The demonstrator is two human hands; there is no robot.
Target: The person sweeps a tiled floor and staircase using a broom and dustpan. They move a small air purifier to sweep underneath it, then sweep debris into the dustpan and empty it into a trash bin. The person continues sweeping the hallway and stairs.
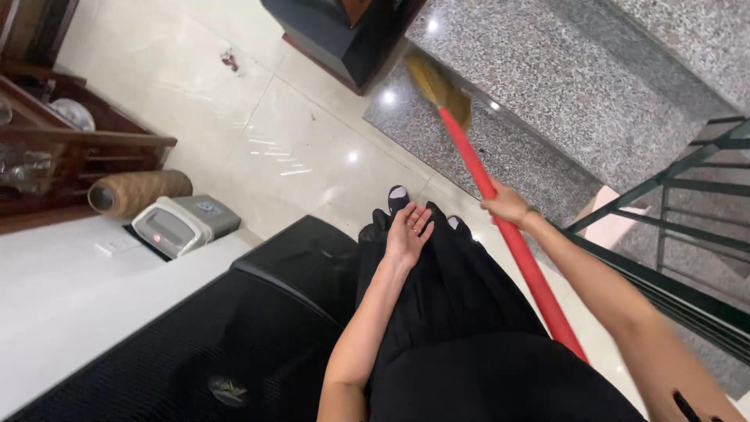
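A broom with a long red handle (pixel 516 242) and straw-coloured bristles (pixel 439 84) slants from my lower right up to the grey granite step. My right hand (pixel 506 205) grips the handle about midway. My left hand (pixel 408 229) hangs in front of my black skirt, palm up and fingers loosely apart, holding nothing. The bristles rest on the lowest granite step (pixel 508 164).
A large black speaker-like box (pixel 234 336) stands close at my left. Beyond it are a white surface (pixel 62 297), a grey scale (pixel 184 223), a twine spool (pixel 139 191) and a wooden shelf (pixel 70 141). A green metal railing (pixel 672 234) is at right, a dark cabinet (pixel 344 35) ahead.
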